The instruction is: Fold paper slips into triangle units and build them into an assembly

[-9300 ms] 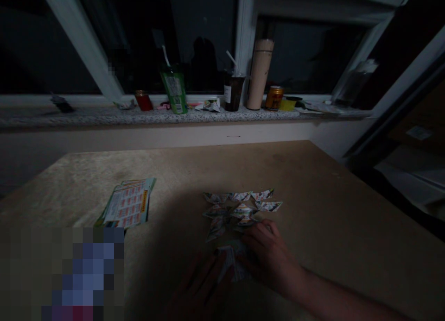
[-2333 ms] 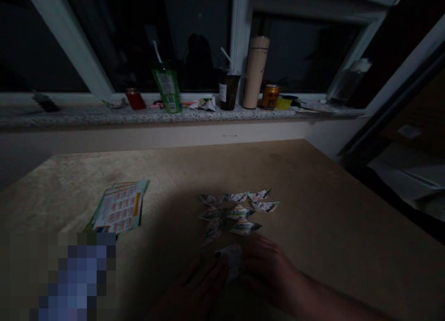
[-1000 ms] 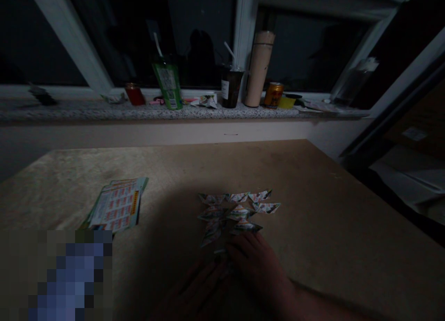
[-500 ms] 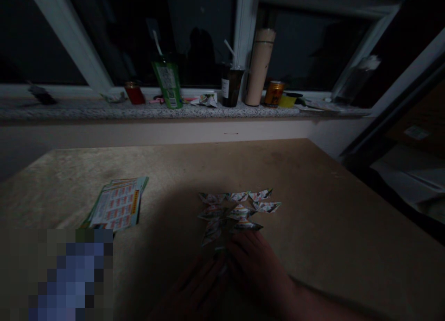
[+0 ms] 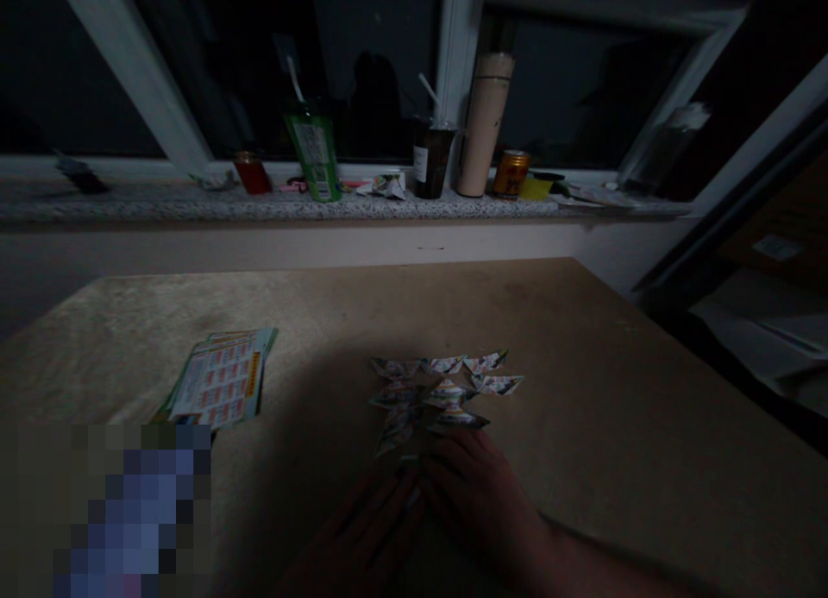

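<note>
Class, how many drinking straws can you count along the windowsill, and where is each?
2: one white straw stands in the green cup, another white straw in the dark cup beside the tall bottle.

- No word, brand or number is legible; print shows only as marks.
- Stack of flat, rectangular, green-edged paper sheets point(image 5: 216, 378): rows of small red-and-white blocks, and dark marks on a yellow strip point(image 5: 253, 374).
- Angular folded pieces of multicoloured printed paper point(image 5: 448, 393): broken bits of print.
- Tall, green, tapering cup with a white straw point(image 5: 315, 154): pale panel of tiny print, barcode-like patch below.
- Dark brown cup with a white straw point(image 5: 438, 166): white label point(image 5: 420, 164), faint lines.
- Short gold-orange can point(image 5: 511, 175): dark, blurred markings.
</note>
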Action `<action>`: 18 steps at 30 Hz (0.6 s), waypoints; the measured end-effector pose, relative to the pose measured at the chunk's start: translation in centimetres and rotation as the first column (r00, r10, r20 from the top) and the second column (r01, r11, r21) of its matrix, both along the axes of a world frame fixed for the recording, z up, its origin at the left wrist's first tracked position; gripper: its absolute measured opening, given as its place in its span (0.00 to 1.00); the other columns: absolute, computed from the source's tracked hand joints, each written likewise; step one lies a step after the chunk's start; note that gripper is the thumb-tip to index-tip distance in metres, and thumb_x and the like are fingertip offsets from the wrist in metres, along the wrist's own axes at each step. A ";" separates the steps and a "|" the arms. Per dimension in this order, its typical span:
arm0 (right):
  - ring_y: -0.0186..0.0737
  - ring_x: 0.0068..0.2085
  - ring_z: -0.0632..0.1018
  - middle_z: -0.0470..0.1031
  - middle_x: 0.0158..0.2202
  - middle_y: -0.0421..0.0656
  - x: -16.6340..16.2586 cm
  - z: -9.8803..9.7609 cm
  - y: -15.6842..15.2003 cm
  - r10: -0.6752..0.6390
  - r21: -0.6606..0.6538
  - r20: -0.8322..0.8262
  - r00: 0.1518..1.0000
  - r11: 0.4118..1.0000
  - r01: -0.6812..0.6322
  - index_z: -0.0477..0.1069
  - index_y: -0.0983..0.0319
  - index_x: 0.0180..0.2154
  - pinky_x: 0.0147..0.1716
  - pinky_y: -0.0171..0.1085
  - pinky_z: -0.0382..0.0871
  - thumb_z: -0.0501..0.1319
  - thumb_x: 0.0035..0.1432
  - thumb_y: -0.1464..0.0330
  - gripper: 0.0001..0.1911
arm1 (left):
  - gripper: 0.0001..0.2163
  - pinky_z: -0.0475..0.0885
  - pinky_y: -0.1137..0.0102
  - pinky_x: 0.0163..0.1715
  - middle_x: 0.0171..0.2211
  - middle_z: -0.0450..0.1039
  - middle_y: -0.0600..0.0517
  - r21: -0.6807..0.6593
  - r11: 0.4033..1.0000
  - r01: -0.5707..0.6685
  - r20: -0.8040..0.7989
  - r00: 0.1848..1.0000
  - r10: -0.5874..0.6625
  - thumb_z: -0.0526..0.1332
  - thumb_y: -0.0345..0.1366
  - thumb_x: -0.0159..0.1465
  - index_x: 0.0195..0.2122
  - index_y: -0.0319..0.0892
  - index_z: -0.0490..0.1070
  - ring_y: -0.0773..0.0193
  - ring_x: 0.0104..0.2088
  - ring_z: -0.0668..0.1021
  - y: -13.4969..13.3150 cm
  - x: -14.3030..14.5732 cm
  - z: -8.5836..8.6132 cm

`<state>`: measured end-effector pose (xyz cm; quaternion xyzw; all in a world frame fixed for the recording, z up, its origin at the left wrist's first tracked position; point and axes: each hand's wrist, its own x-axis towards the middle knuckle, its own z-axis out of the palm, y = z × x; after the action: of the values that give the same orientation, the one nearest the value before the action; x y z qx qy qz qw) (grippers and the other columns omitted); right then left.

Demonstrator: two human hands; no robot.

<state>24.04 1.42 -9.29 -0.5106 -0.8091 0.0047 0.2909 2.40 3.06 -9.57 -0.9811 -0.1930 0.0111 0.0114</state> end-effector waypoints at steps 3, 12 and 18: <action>0.44 0.39 0.73 0.76 0.36 0.42 0.0 -0.1 0.0 0.004 0.014 -0.003 1.000 1.000 -0.004 0.73 0.62 0.36 0.40 0.41 0.66 0.60 0.57 0.72 0.04 | 0.33 0.56 0.61 0.60 0.63 0.56 0.46 0.021 1.000 0.002 0.047 0.999 -0.003 0.53 0.26 0.61 0.66 0.38 0.42 0.55 0.63 0.58 -0.1 -0.2 -1.2; 0.44 0.39 0.73 0.76 0.36 0.40 -0.1 -0.1 -0.1 -0.016 0.004 0.037 0.999 1.000 0.016 0.73 0.60 0.37 0.41 0.42 0.66 0.62 0.57 0.70 0.05 | 0.35 0.57 0.60 0.59 0.65 0.51 0.47 -0.025 1.000 -0.015 -0.042 0.999 0.014 0.52 0.23 0.58 0.67 0.38 0.40 0.55 0.63 0.58 -0.1 -0.2 -1.0; 0.42 0.39 0.73 0.75 0.36 0.40 0.0 0.2 -0.1 -0.030 -0.004 0.059 0.998 1.000 0.030 0.73 0.60 0.37 0.40 0.41 0.65 0.61 0.57 0.70 0.04 | 0.32 0.59 0.63 0.59 0.63 0.56 0.45 -0.062 0.997 -0.044 -0.077 0.996 0.039 0.50 0.22 0.57 0.65 0.36 0.51 0.56 0.61 0.63 0.0 0.4 0.5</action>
<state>24.07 1.27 -9.12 -0.5233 -0.8095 -0.0127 0.2660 2.77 3.06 -9.08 -0.9756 -0.2124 0.0545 -0.0125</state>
